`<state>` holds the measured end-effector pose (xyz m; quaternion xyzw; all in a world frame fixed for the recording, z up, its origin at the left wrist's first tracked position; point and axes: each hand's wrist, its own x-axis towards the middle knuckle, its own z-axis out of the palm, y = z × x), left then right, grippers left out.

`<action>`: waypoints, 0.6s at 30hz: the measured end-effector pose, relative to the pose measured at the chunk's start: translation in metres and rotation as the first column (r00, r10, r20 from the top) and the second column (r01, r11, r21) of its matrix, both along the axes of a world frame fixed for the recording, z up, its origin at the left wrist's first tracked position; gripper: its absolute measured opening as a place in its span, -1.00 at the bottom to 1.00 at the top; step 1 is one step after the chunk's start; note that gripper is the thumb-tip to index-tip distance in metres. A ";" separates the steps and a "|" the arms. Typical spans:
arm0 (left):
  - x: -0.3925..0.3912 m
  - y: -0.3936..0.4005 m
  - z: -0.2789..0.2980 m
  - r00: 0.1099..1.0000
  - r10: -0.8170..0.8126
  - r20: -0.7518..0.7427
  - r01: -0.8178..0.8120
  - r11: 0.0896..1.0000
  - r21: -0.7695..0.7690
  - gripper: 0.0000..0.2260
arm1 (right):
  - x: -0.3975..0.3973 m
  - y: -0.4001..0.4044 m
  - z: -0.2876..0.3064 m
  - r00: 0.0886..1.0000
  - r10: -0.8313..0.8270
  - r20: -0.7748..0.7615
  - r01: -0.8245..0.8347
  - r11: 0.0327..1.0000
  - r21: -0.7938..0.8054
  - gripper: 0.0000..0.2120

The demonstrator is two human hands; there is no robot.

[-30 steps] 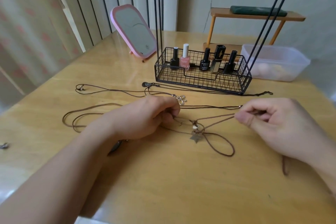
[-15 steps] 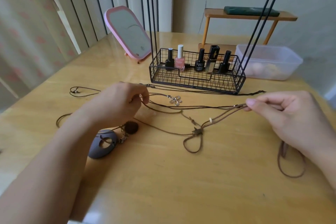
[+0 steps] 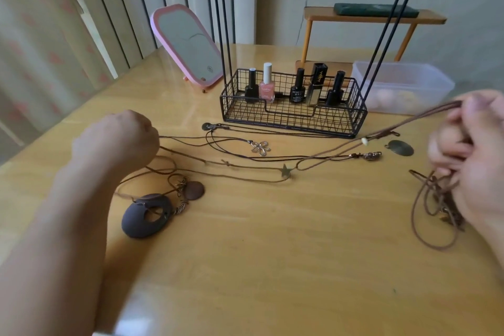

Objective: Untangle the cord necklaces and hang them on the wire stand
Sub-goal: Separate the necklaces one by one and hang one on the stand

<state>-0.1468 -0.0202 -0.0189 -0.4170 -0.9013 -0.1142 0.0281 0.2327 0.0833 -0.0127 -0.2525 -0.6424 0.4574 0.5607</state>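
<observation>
Both grips, left hand (image 3: 122, 139) and right hand (image 3: 474, 150), pinch the brown cord (image 3: 403, 127), stretched left-right.

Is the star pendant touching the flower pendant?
Apart. The head view shows the star pendant lying nearer the camera than the flower pendant, bare table between them.

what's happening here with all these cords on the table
A person is untangling cord necklaces on a wooden table. The left hand grips cords at one end, while the right hand pinches a brown cord and holds it raised and taut; the star pendant sits on it near the table. A flower pendant and a dark ring pendant lie loose. Nothing visibly hangs on the wire stand, which holds nail polish bottles.
</observation>
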 end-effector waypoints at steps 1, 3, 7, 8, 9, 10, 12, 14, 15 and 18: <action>-0.005 -0.002 0.000 1.000 0.024 0.009 -0.024 1.000 -0.007 -0.77 | 0.000 0.000 0.001 1.000 -0.004 -0.011 0.004 1.000 0.000 -0.71; -0.015 -0.004 0.000 0.999 0.052 -0.006 -0.052 0.998 -0.025 -0.79 | 0.012 0.006 -0.002 0.996 -0.072 -0.059 0.068 0.996 -0.061 -0.66; -0.033 -0.005 -0.007 0.996 0.089 -0.006 -0.089 0.993 -0.071 -0.81 | 0.033 0.013 -0.005 0.980 -0.196 -0.036 0.183 0.957 -0.224 -0.57; -0.036 -0.005 -0.009 0.996 0.090 0.006 -0.090 0.993 -0.076 -0.82 | 0.030 0.011 -0.003 0.981 -0.193 -0.001 0.189 0.959 -0.213 -0.58; -0.039 -0.005 -0.010 0.996 0.092 0.019 -0.090 0.993 -0.079 -0.82 | 0.026 0.009 -0.003 0.986 -0.164 0.031 0.166 0.972 -0.169 -0.62; -0.038 -0.004 -0.008 0.997 0.079 0.006 -0.078 0.994 -0.079 -0.81 | 0.017 0.004 0.000 0.991 -0.104 0.082 0.113 0.987 -0.117 -0.66; -0.022 -0.001 -0.007 0.995 -0.063 -0.074 0.067 0.996 0.055 -0.76 | -0.002 -0.008 0.005 0.961 0.016 0.277 -0.006 0.999 -0.038 -0.68; 0.024 0.002 0.002 0.919 -0.394 -0.022 0.378 0.861 0.341 -0.63 | -0.012 -0.017 0.010 0.869 0.057 0.491 -0.080 0.997 0.025 -0.72; 0.054 0.003 0.010 0.801 -0.592 0.089 0.496 0.740 0.456 -0.55 | -0.016 -0.018 0.013 0.846 0.064 0.530 -0.099 0.994 0.037 -0.75; 0.133 0.009 0.019 0.371 -0.844 0.387 0.712 0.526 0.466 -0.39 | -0.028 -0.025 0.025 0.866 0.119 0.486 -0.161 0.986 0.044 -0.77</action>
